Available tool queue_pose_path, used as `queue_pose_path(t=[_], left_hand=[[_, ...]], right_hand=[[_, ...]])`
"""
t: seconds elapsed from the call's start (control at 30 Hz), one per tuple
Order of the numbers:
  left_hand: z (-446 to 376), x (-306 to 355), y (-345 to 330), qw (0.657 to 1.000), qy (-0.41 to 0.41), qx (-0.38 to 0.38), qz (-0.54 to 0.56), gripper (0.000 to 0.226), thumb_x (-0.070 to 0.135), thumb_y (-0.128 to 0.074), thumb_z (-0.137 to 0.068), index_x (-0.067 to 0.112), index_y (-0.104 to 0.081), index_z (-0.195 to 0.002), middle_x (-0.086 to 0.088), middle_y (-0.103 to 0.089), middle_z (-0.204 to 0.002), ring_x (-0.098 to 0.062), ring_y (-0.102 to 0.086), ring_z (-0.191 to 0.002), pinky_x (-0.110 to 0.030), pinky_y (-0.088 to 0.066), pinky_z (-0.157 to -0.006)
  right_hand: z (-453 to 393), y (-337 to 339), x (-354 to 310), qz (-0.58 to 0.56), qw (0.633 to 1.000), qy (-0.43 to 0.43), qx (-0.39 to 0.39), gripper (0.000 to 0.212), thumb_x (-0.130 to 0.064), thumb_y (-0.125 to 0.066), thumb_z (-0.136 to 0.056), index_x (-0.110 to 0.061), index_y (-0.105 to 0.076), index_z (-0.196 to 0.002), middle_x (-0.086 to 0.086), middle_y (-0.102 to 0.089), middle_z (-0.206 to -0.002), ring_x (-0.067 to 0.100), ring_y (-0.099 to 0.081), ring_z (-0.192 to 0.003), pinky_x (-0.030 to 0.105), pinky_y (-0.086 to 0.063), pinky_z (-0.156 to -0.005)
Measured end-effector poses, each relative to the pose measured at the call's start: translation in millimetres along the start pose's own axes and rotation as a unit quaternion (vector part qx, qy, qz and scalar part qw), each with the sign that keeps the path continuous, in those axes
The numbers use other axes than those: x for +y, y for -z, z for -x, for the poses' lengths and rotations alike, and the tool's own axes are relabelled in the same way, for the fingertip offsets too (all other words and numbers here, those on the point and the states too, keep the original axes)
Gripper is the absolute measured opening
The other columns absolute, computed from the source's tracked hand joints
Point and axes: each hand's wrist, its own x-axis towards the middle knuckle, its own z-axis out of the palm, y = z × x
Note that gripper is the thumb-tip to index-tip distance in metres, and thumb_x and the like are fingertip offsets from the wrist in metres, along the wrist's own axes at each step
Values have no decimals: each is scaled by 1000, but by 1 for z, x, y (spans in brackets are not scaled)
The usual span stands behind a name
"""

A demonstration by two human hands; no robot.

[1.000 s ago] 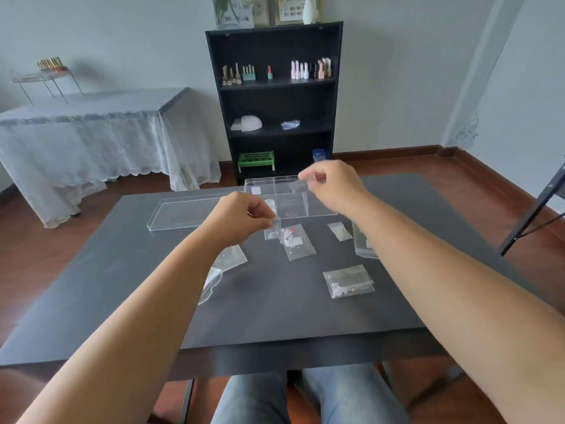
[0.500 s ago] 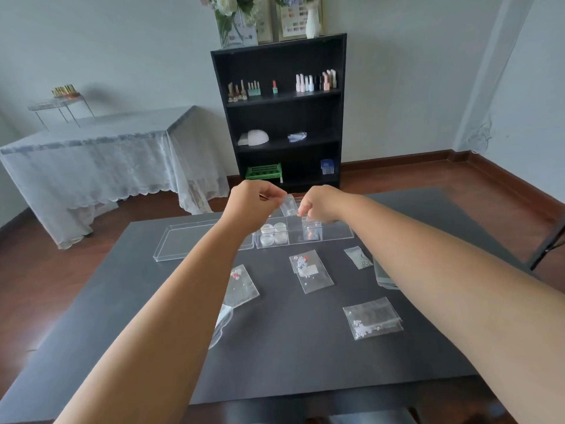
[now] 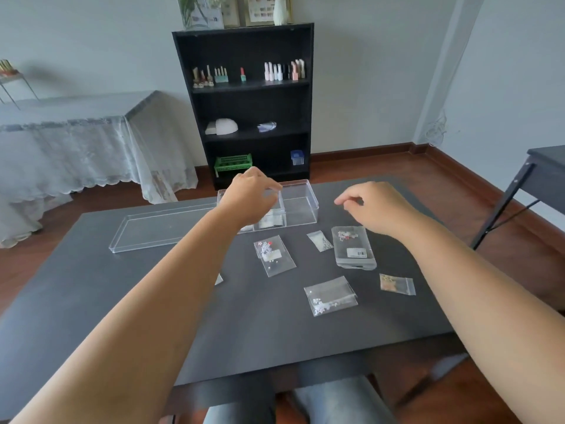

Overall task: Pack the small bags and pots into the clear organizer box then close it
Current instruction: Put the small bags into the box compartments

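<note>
The clear organizer box [image 3: 301,206] stands open at the table's far middle. My left hand [image 3: 249,194] reaches over its left half with the fingers pointing down into a compartment. A small bag [image 3: 270,221] and white pots show through the wall below them, and I cannot tell whether the fingers still pinch the bag. My right hand [image 3: 377,208] hovers empty to the right of the box, fingers loosely curled, above a labelled bag [image 3: 353,247]. More small bags lie loose: a beaded bag [image 3: 273,258], a tiny bag [image 3: 319,240], a flat bag [image 3: 330,295] and a gold-filled bag [image 3: 396,284].
The clear lid [image 3: 162,231] lies flat to the left of the box. A corner of another bag [image 3: 218,279] peeks out from under my left forearm. A black shelf [image 3: 244,99] stands behind the dark table [image 3: 91,301], with a second table [image 3: 547,166] at the right.
Both hands held one small bag up together. Now they have parted: the left hand went down into the box, and the right hand swung away to the right, empty.
</note>
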Motion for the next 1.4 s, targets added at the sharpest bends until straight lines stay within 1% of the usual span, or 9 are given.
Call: queue_pose_path(t=[0.1, 0.2, 0.33, 0.6, 0.77, 1.0, 1.17, 1.3, 1.4], left_hand=[[17, 27, -14, 995, -95, -26, -7, 23, 29, -58, -91, 30, -70, -111, 8, -53, -104, -11, -54, -93, -28, -45, -78], [25, 47, -34, 983, -130, -116, -54, 27, 31, -58, -92, 25, -68, -116, 5, -61, -109, -16, -59, -104, -29, -46, -85], [26, 57, -55, 977, -106, -147, -115, 34, 32, -54, -95, 20, -64, -125, -2, -59, -127, -22, -52, -119, -32, -42, -88], [25, 55, -71, 992, -37, -116, -33, 33, 43, -70, -84, 12, -76, -93, -4, -72, -97, -20, -62, -93, -31, -50, -70], [28, 60, -77, 989, -35, -139, 30, 42, 41, -74, -81, 24, -67, -118, 2, -54, -98, -17, -53, -100, -27, -38, -76], [33, 54, -66, 981, -4, -185, 50, 23, 33, -80, -77, 21, -62, -83, 3, -59, -94, -17, -55, -86, -25, -41, -61], [35, 47, -37, 989, 8, -96, 116, 21, 32, -81, -75, 25, -62, -82, 4, -61, -77, -11, -56, -66, -22, -43, -53], [19, 36, -8, 990, 40, 3, 137, 21, 30, -77, -78, 25, -63, -94, 1, -65, -78, -12, -58, -64, -24, -45, -54], [6, 23, 5, 991, 63, 18, 118, 13, 20, -69, -87, 23, -66, -99, -2, -69, -82, -16, -63, -68, -22, -46, -53]], right_hand=[[30, 13, 30, -5, 997, -50, -54, 18, -30, -58, -94, -38, -72, -101, -17, -66, -104, 6, -59, -87, 13, -38, -64], [56, 21, 45, -9, 987, -93, -128, 18, -47, -73, -80, -39, -72, -96, -16, -66, -98, 2, -60, -90, 16, -41, -66], [83, 19, 53, -8, 976, -115, -186, 36, -52, -84, -63, -37, -70, -92, -15, -68, -92, 1, -62, -83, 23, -46, -66], [94, 9, 60, -1, 978, -106, -182, 27, -37, -89, -60, -34, -71, -80, -15, -61, -90, 1, -57, -79, 24, -40, -61], [94, 8, 56, -17, 976, -109, -189, 32, -28, -89, -63, -31, -68, -87, -10, -63, -89, 7, -61, -76, 27, -46, -65], [94, 9, 58, -25, 971, -118, -206, 31, -29, -88, -65, -30, -70, -90, -9, -59, -85, 5, -55, -69, 24, -37, -60], [99, 4, 64, -55, 977, -105, -177, 25, -22, -89, -63, -28, -70, -79, -7, -66, -83, 7, -59, -68, 26, -44, -63], [98, 6, 62, -56, 973, -118, -190, 43, -26, -90, -62, -31, -67, -98, -8, -67, -87, 9, -64, -75, 27, -44, -66], [97, 7, 59, -54, 971, -125, -195, 47, -38, -89, -62, -33, -66, -102, -9, -67, -83, 7, -63, -72, 25, -40, -63]])
